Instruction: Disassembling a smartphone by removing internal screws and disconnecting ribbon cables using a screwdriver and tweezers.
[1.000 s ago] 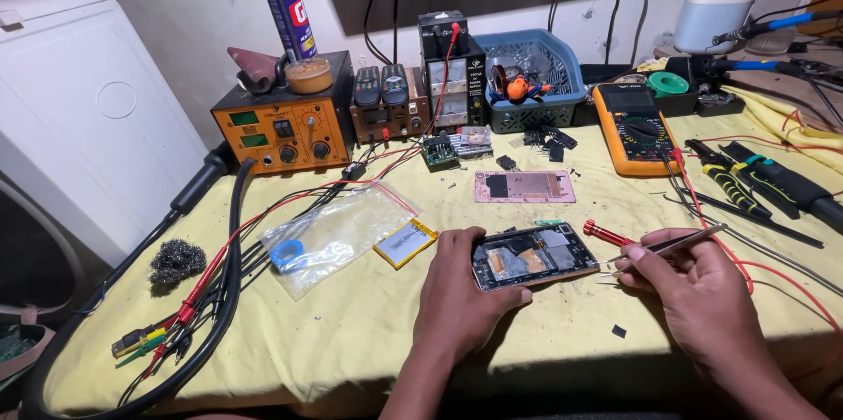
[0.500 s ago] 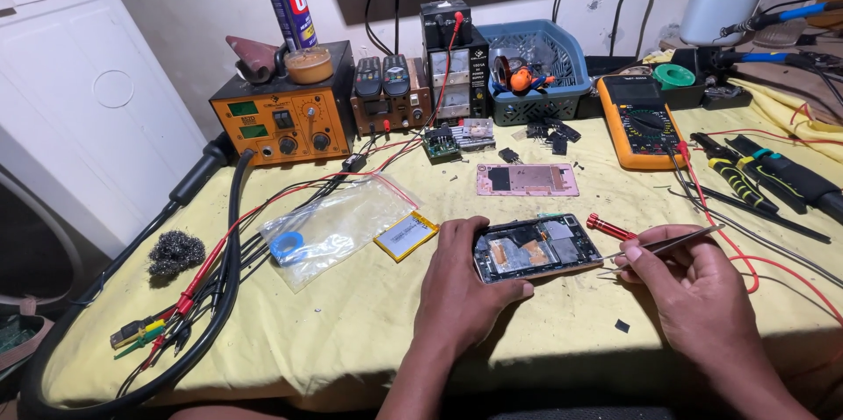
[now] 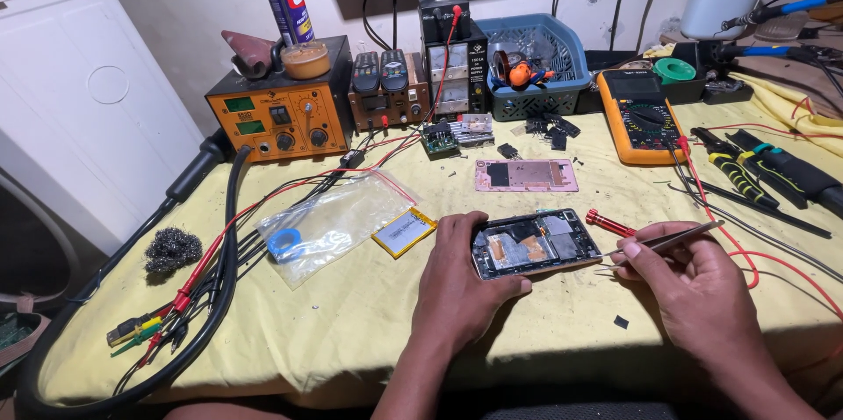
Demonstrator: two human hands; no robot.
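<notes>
Cloth, pale yellow and creased, covers the workbench (image 3: 369, 323), flecked with dark crumbs. At ten o'clock from the bench's middle stands a boxy orange metal rework station (image 3: 281, 113) with knobs and small green displays; thick black hoses and thin red leads (image 3: 219, 253) curl from it toward eight o'clock. At two o'clock lies a yellow multimeter (image 3: 639, 113), with a blue plastic mesh basket (image 3: 536, 64) just beyond it. A crinkled clear plastic bag (image 3: 329, 222) lies near nine o'clock, a flat foil-wrapped battery (image 3: 404, 232) touching its edge, and a pink rectangular back cover (image 3: 527, 175) rests at twelve. Just below centre lies the opened phone (image 3: 531, 244), a dark slab with metal shields and copper foil exposed. The left hand (image 3: 461, 284) grips its left end, fingers curled narrowly around the edge. The right hand (image 3: 694, 284) pinches slim steel tweezers (image 3: 669, 240), whose tips are at the phone's right edge.
</notes>
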